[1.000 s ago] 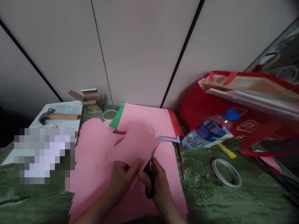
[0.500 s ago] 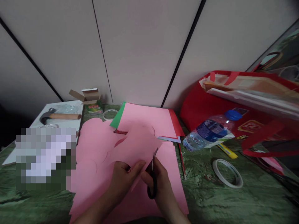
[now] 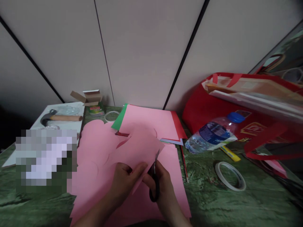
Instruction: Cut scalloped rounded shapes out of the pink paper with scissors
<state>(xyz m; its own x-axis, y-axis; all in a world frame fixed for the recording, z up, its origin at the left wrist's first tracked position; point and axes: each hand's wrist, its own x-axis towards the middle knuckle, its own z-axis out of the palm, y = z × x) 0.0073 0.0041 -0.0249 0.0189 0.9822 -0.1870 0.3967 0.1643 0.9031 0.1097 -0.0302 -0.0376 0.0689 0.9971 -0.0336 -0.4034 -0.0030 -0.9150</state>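
Pinched between the thumb and fingers of my left hand (image 3: 126,178) is a sheet of pink paper (image 3: 139,146) with a curved outline, raised above more pink sheets. My right hand (image 3: 163,183) grips black-handled scissors (image 3: 154,184), the fingers through the handles. The blades point up and away, at the right edge of the held paper, and part of the lower blade is hidden. Beneath both hands lies a stack of pink paper (image 3: 176,195). Pink cut pieces with rounded edges (image 3: 92,138) overlap at the left.
Behind lie pink, red and green sheets (image 3: 151,118). A red pencil (image 3: 184,164), water bottle (image 3: 213,132), yellow cutter (image 3: 230,153), tape roll (image 3: 219,173) and red bag (image 3: 196,104) stand or lie at right. A hammer (image 3: 66,118) and small open box (image 3: 96,108) are at left.
Almost nothing differs. The scissor blades look slightly closer together at the paper's edge; both hands keep their places.
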